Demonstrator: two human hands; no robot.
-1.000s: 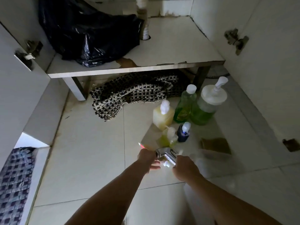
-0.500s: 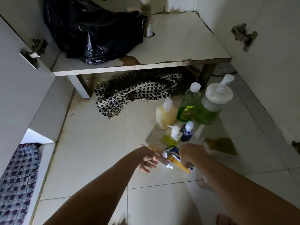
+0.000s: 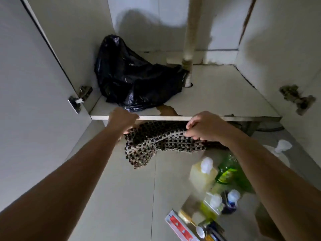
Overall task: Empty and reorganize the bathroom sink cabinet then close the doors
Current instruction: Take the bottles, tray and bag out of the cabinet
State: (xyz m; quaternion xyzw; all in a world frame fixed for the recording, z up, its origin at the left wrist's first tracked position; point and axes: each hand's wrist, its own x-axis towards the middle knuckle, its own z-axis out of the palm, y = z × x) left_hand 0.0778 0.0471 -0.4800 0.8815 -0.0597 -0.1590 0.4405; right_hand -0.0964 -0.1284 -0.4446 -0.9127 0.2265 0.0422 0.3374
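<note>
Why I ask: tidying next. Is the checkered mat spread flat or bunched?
Bunched: the checkered mat is rumpled, both hands gripping its top edge.

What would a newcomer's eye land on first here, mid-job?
Both hands, left hand and right hand, grip the checkered woven mat at the cabinet floor's front edge. Behind them a crumpled black plastic bag sits in the cabinet's back left corner. Blurred soap bottles stand on the floor tiles, lower right.

mat (image 3: 156, 143): black-and-cream check | bag (image 3: 135, 79): glossy black | bottle (image 3: 225, 173): green | tube (image 3: 178, 225): red-white
</note>
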